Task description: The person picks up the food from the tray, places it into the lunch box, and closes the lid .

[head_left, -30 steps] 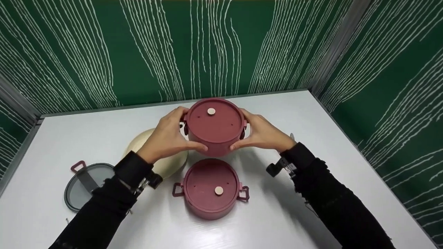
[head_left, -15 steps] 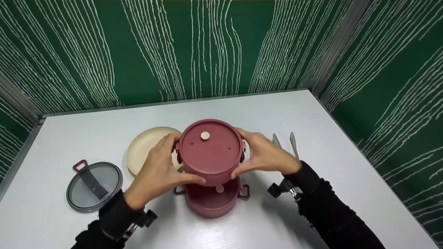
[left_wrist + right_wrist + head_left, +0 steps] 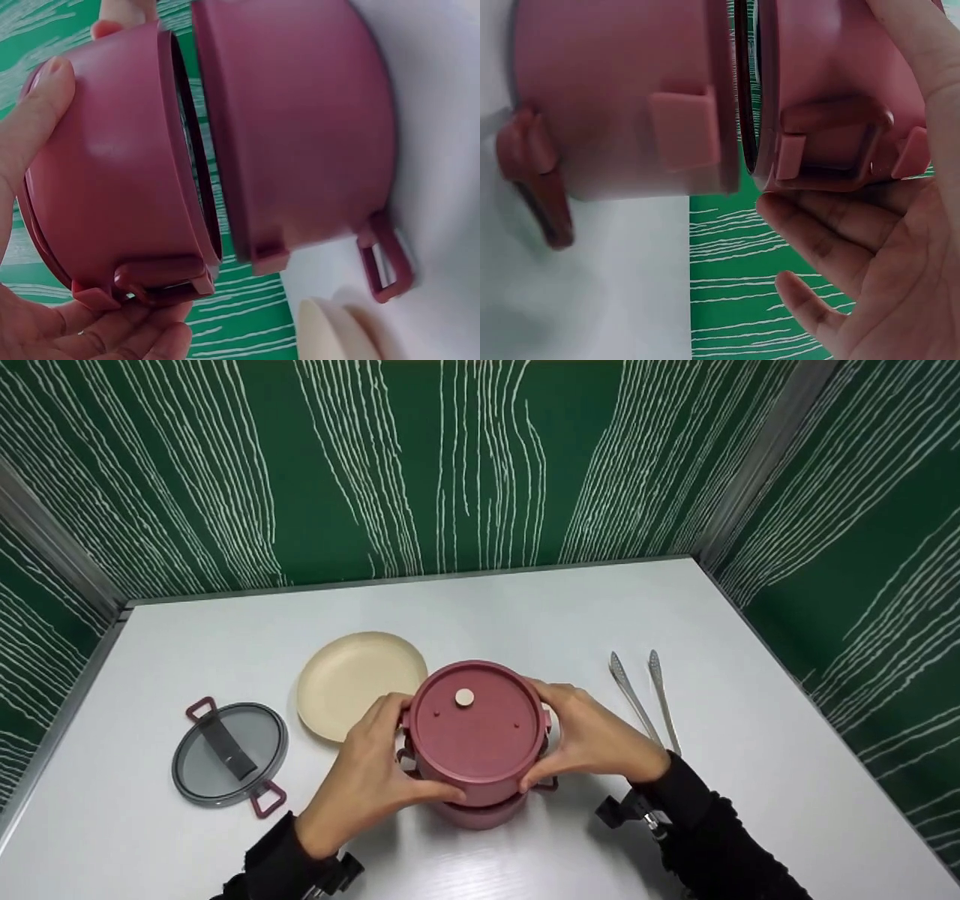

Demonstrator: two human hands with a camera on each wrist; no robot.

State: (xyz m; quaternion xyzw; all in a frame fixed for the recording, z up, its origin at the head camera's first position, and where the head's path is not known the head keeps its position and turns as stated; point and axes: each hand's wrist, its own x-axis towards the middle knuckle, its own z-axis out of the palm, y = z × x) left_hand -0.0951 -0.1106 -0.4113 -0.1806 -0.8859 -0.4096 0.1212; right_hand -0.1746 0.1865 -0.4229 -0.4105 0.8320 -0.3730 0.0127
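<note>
A round maroon container (image 3: 478,742) with a small cream knob on its flat top is held between both hands. My left hand (image 3: 375,776) grips its left side, thumb across the front wall. On the opposite side my right hand (image 3: 592,735) holds it, thumb also on the front. Directly below stands a second maroon container (image 3: 480,816) on the table, mostly hidden in the head view. A narrow gap separates the upper container (image 3: 112,157) from the lower container (image 3: 300,127) in the left wrist view. Folded side handles (image 3: 832,142) show on the upper one in the right wrist view.
A dark see-through lid (image 3: 255,735) with maroon handles lies at the left of the white table (image 3: 555,607). Behind the left hand sits a cream plate (image 3: 360,682). Two slim metal utensils (image 3: 630,690) lie right, their near ends hidden. Green walls stand behind and beside.
Both hands have brought the upper container toward me and down, from behind the lower one to just above it. The head view has shifted slightly, and the plate and utensils are less covered.
</note>
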